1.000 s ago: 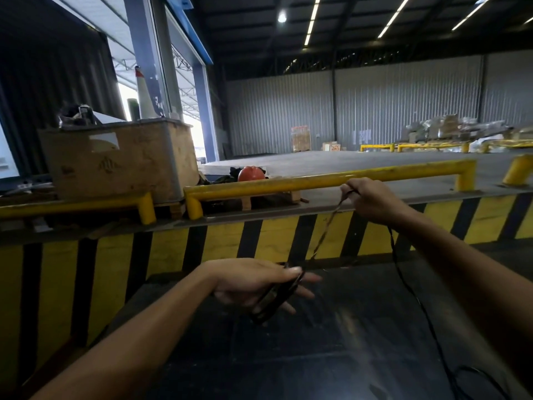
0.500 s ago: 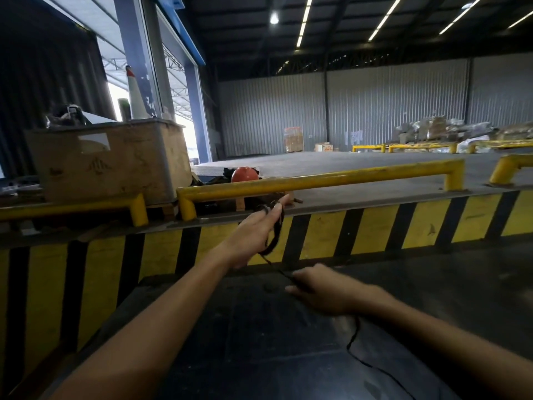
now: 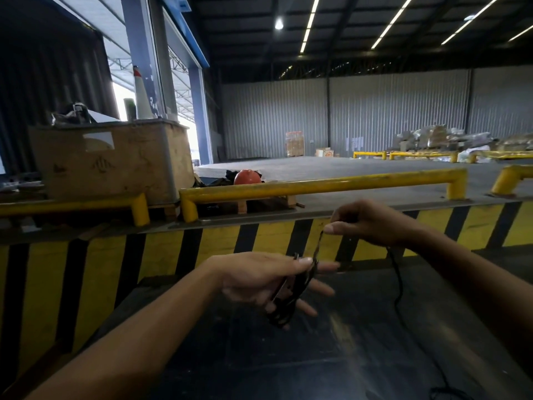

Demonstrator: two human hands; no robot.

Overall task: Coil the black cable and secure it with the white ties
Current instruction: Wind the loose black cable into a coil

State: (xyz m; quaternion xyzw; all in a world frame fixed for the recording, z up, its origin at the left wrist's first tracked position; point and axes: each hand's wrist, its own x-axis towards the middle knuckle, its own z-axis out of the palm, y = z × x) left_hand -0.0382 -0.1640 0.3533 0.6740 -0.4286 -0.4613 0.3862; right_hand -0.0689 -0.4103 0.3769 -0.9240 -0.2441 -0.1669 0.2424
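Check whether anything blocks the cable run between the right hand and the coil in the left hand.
Nothing visible does. The black cable runs free through open air from the right hand down to the coil held in the left hand. The slack trails away below the right wrist, unsnagged as far as can be seen.

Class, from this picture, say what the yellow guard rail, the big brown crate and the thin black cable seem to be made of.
Yellow tubular guard rail: probably painted steel pipe, glossy, scuffed at the bends. Big brown crate: likely plywood or board, matte and stained, with grey metal corner edging. Thin black cable: seemingly rubber or plastic sheathed; it hangs limp and curves.
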